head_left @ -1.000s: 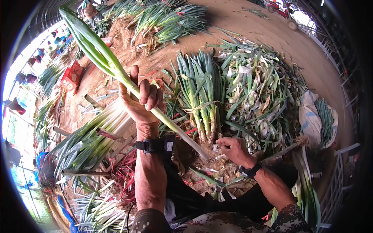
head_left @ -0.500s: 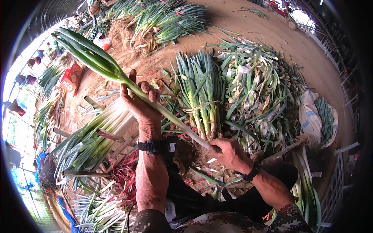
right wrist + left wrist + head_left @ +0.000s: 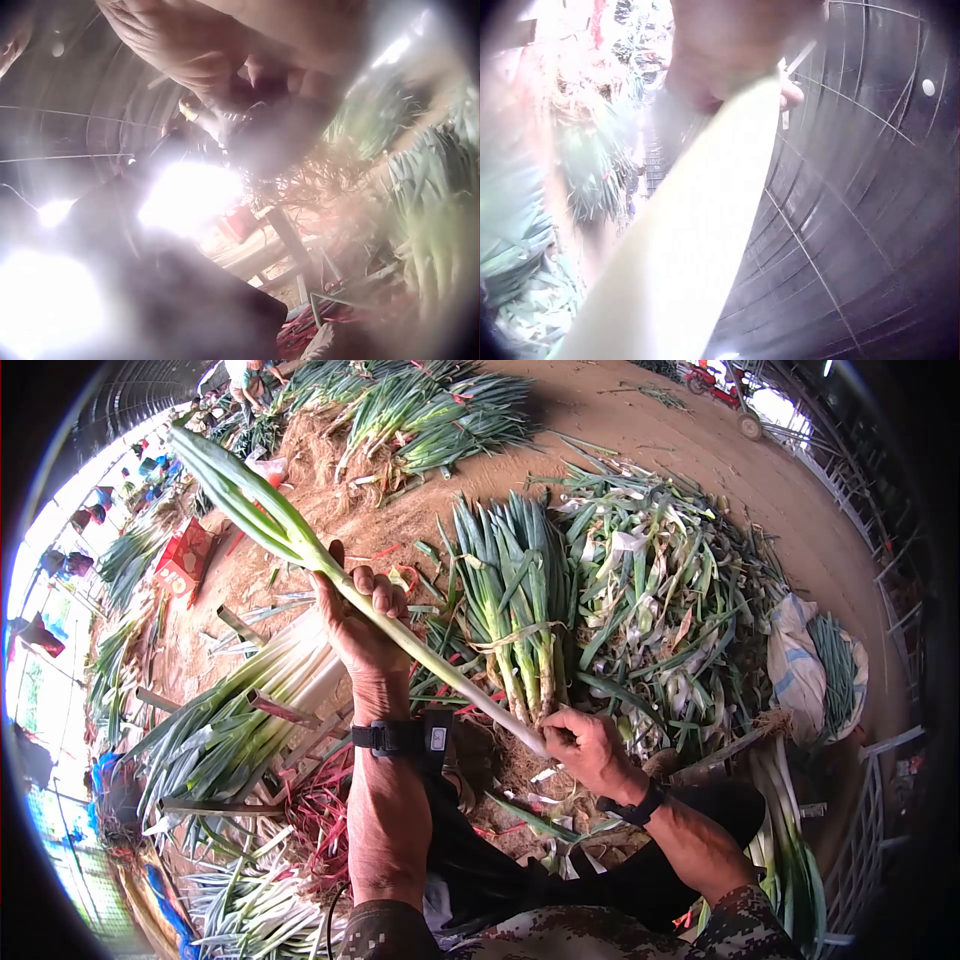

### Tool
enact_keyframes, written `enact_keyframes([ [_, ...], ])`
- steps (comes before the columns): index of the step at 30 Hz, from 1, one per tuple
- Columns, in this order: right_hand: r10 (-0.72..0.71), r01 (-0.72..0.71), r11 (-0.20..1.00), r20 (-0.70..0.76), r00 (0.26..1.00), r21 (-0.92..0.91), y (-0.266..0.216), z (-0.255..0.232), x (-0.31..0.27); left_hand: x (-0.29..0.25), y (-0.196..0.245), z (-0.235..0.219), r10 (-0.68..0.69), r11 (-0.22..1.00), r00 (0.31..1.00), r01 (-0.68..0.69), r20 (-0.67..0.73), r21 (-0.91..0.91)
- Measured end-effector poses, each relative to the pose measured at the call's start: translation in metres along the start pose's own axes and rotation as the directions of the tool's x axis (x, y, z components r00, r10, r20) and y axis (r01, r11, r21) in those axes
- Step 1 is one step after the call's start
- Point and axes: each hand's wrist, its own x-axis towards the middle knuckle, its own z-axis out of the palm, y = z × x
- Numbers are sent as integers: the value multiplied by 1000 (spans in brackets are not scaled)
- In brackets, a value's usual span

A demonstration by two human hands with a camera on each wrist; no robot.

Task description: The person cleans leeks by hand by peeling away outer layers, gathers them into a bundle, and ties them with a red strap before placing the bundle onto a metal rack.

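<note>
While the left hand [image 3: 365,620] curls its fingers round the middle of a long green onion [image 3: 440,666], I see the right hand [image 3: 592,755] pinching its lower end, the fingers bunched tight. The stalk slants through the air, leaves up and to the left. In the right wrist view, glare and the fingers block me from telling exactly which part is pinched; in the left wrist view, the pale stalk hides much of the middle.

Just beyond the right hand I have a green onion bundle [image 3: 515,600], with a heap of loose leaves [image 3: 675,585] beside it and a white sack [image 3: 797,665] farther right. To the left, more onions [image 3: 240,715] lie among wooden bars [image 3: 285,707], near tangled red strips [image 3: 322,810]. A red box [image 3: 185,560] sits farther off.
</note>
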Motion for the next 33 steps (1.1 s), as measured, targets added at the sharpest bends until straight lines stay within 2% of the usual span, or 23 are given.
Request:
enact_keyframes([
  [2,68,-68,997,-12,998,46,-1,-2,0,-1,0,-1,-45,999,999,45,14,-20],
  [5,188,-198,973,83,979,123,-9,-7,0,-1,-1,-2,-67,998,997,67,40,0],
  [8,102,-110,980,58,993,164,-4,1,-2,-3,-4,-1,-45,998,999,45,3,44],
  [14,9,-4,998,83,997,-62,-2,6,6,-11,-13,11,-57,995,994,64,-89,78],
  [17,-40,45,995,48,998,-93,-3,9,6,-13,-15,18,-43,988,981,69,-187,137],
  [18,-48,53,991,47,998,-120,-2,9,5,-13,-16,16,-38,991,985,59,-167,123],
  [20,-63,70,982,44,997,-175,1,10,5,-11,-17,13,15,988,970,23,-244,154],
  [23,-94,85,981,-41,995,-173,8,14,3,-9,-17,11,66,983,949,-9,-309,181],
  [24,-67,60,988,-52,996,-140,8,14,2,-9,-16,11,78,982,943,-18,-323,188],
  [29,114,-113,993,-108,988,16,16,8,-2,-6,-5,3,-16,999,993,22,-117,45],
  [30,171,-168,985,-78,982,45,23,6,-4,-5,-3,-1,-32,999,997,34,-67,21],
  [31,310,-297,939,-53,949,174,31,4,-6,-4,-2,-5,-47,999,999,47,-16,-3],
  [33,554,-523,750,48,831,405,52,1,-10,-5,0,-4,-54,998,998,55,-26,11],
])
